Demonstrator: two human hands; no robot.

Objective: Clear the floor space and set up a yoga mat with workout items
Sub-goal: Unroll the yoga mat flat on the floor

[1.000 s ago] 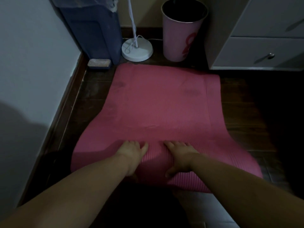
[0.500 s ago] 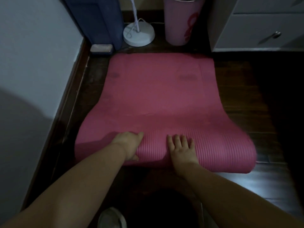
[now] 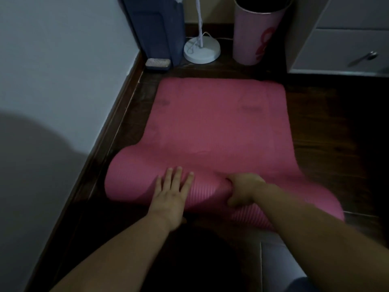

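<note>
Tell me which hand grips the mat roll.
The right hand: its fingers curl round the mat roll, while the left hand lies flat on it.

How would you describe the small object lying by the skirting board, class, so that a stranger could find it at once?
Start at the far edge of the pink yoga mat and look left toward the wall. There, at the foot of the tall blue bin, lies a small flat tray. Unlike the round white lamp base nearby, it is rectangular and low.
</note>
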